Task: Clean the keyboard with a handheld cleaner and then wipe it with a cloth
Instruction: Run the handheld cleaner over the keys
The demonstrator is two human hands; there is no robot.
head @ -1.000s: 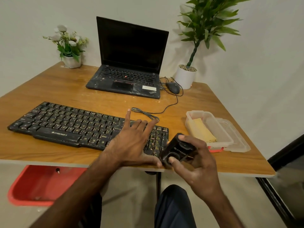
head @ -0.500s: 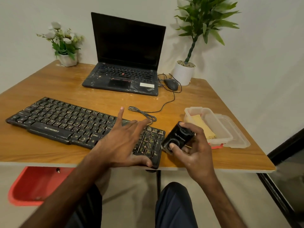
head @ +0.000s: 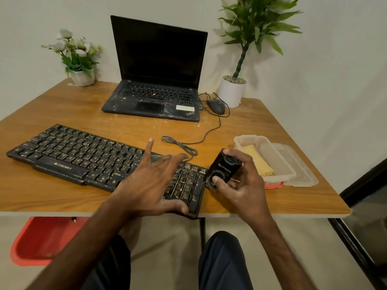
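A black dusty keyboard lies slanted across the near half of the wooden table. My left hand rests flat on its right part, fingers spread, thumb by the front edge. My right hand grips a small black handheld cleaner just off the keyboard's right end, thumb on its round front. A folded yellow cloth lies in a clear plastic box to the right.
An open black laptop stands at the back, with a mouse and its cable beside it. A flower pot sits back left, a potted plant back right. The box lid lies beside the box. A red bin stands under the table.
My right hand has carried the cleaner up from the table's front edge to beside the keyboard's right end. The left hand has stayed on the keys.
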